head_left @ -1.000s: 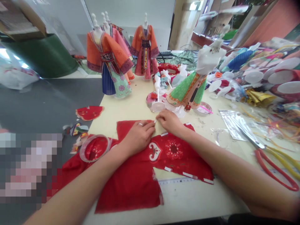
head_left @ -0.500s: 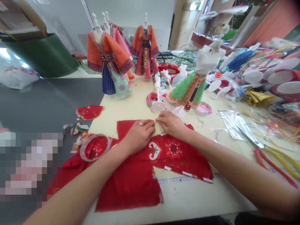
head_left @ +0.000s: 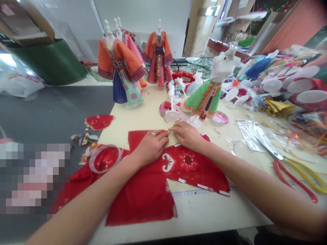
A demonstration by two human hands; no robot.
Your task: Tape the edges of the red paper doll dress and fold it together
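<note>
A red fabric piece (head_left: pixel 143 200) with white embroidered motifs lies spread on the table, with short white strips (head_left: pixel 203 186) along its right-hand edges. My left hand (head_left: pixel 154 144), with a ring on one finger, rests on the cloth, its fingertips pinched on the upper edge. Facing it, my right hand (head_left: pixel 186 135) has thumb and fingers pressed together by the same edge. A tiny white bit shows between the two hands; whatever the right fingertips hold is too small to make out. A clear tape roll (head_left: pixel 120 154) lies on the cloth left of my left forearm.
Red- and yellow-handled scissors (head_left: pixel 277 157) lie on the right. Dressed doll forms (head_left: pixel 120 73) stand at the back left; one in a green skirt (head_left: pixel 195 98) stands beyond my right hand. Piled doll parts (head_left: pixel 272 85) fill the right side. A ruler (head_left: pixel 189 193) lies under the fabric.
The camera view has shifted slightly. Both hands stay at the fabric's upper edge, with only small fingertip movement.
</note>
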